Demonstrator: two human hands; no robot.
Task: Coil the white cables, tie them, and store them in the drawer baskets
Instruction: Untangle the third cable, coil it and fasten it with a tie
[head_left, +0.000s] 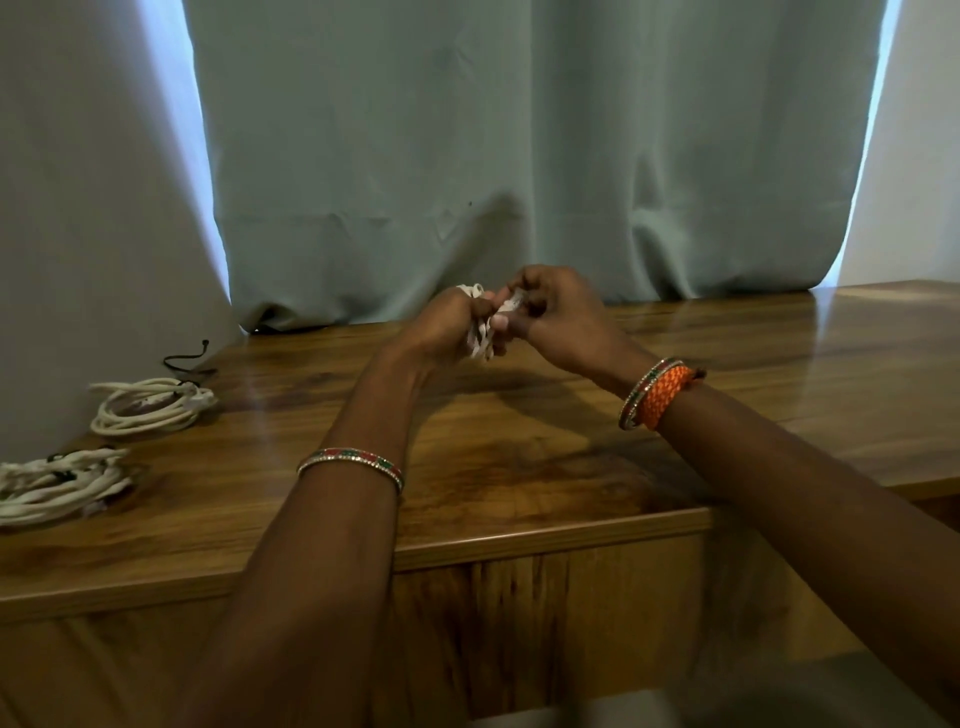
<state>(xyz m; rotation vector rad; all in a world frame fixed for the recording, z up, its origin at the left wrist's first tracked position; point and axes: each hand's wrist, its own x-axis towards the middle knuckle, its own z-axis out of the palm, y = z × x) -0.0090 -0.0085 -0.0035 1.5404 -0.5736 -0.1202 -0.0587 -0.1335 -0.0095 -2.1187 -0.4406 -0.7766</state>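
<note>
I have a bunched white cable (480, 332) held up above the desk (519, 441), in front of the curtain (519, 156). My left hand (449, 327) is clenched around the bundle, whose loops stick out above and below my fist, so its long axis runs roughly up and down. My right hand (556, 317) meets it from the right, fingers curled in and pinching at the bundle's upper part near a pale end piece. I judge this to be the wrapping or tying step; the tie itself is too small to make out. The bundle sits between my hands, nearer the left palm, so the right hand should do the winding. Two coiled white cables (150, 405) (57, 486) lie well apart at the desk's left. No drawer basket shows.
</note>
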